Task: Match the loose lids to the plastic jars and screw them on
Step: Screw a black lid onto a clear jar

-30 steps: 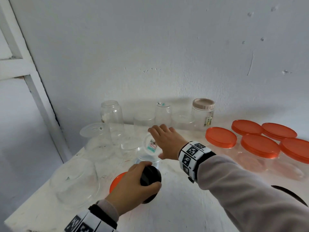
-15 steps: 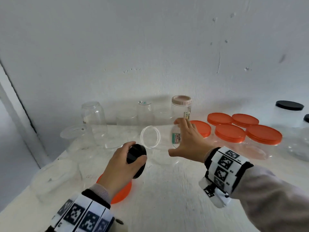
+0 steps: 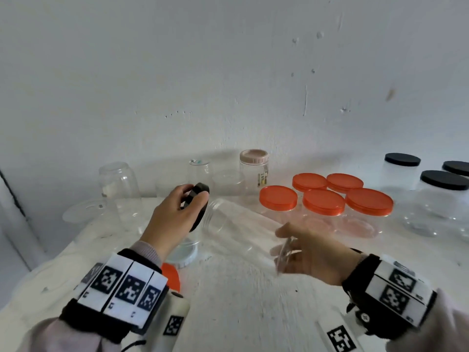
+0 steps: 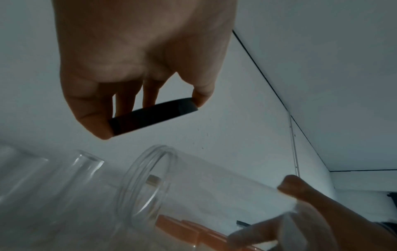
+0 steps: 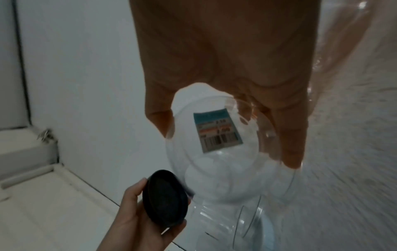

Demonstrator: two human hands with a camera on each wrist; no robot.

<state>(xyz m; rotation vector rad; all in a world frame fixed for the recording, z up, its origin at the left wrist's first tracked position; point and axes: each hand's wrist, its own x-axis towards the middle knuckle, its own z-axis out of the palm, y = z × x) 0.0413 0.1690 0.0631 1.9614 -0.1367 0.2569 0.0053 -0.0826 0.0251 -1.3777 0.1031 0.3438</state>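
Observation:
My left hand (image 3: 177, 212) grips a round black lid (image 3: 198, 204) by its rim, held on edge just left of the open mouth of a clear plastic jar (image 3: 241, 229). The jar lies tilted on its side in the air, mouth toward the lid. My right hand (image 3: 304, 252) holds the jar by its base. In the left wrist view the black lid (image 4: 152, 117) hangs above the jar's threaded mouth (image 4: 148, 181), apart from it. In the right wrist view a barcode sticker (image 5: 217, 130) shows on the jar's base, with the lid (image 5: 165, 198) beyond.
Several orange-lidded jars (image 3: 322, 201) stand at the right, black-lidded jars (image 3: 444, 181) further right. A beige-lidded jar (image 3: 253, 166) and open clear jars (image 3: 116, 184) line the wall. An orange lid (image 3: 171, 275) and a white-rimmed lid (image 3: 185, 252) lie on the white table (image 3: 241, 301).
My right hand has lifted the clear jar off the table and tipped it sideways toward me. My left hand has raised the black lid up to the jar's mouth.

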